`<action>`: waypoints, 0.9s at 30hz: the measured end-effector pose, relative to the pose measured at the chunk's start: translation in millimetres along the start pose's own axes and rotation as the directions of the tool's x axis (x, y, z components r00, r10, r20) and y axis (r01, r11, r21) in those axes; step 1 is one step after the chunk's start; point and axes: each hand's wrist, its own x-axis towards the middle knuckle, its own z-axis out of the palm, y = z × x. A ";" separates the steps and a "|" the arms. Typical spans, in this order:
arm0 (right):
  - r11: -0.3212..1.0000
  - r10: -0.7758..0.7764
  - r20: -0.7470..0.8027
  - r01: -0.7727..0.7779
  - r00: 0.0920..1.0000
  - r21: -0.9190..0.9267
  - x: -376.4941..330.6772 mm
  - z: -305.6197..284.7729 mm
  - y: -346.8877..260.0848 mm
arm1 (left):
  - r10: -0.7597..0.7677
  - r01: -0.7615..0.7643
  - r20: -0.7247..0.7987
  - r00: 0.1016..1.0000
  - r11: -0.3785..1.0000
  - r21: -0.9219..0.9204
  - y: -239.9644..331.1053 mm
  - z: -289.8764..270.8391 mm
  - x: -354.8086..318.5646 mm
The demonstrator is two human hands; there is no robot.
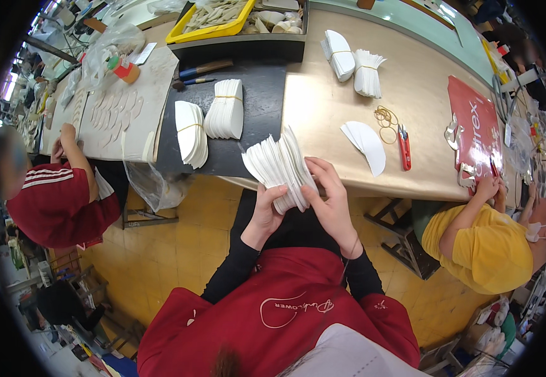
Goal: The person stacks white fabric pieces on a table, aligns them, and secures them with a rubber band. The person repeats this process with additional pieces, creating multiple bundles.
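Note:
A thick, fanned stack of white curved cut pieces (pixel 278 164) is held in front of me at the table's near edge. My left hand (pixel 265 215) grips its lower left side, thumb across the edges. On the other side, my right hand (pixel 330 200) closes round the stack, fingers behind it and thumb in front. To the right lie a few loose white pieces (pixel 364 146), tan rubber bands (pixel 386 122) and red-handled thread snips (pixel 405 149). Banded stacks (pixel 225 112) rest on the black mat at left; other banded bundles (pixel 367 74) lie farther back.
A dark bin with a yellow tray (pixel 213 34) of small pieces stands at the back, with blue-handled tools (pixel 198 80) before it. A person in a red top (pixel 56 198) works at left, another in yellow (pixel 480 245) at right. A stool (pixel 405 239) stands under the right side.

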 end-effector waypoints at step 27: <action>0.944 0.157 0.031 -0.160 0.987 0.290 -3.7 -9.7 8.8 | -0.028 0.026 -0.054 0.998 0.999 -0.033 -3.6 -8.4 -0.6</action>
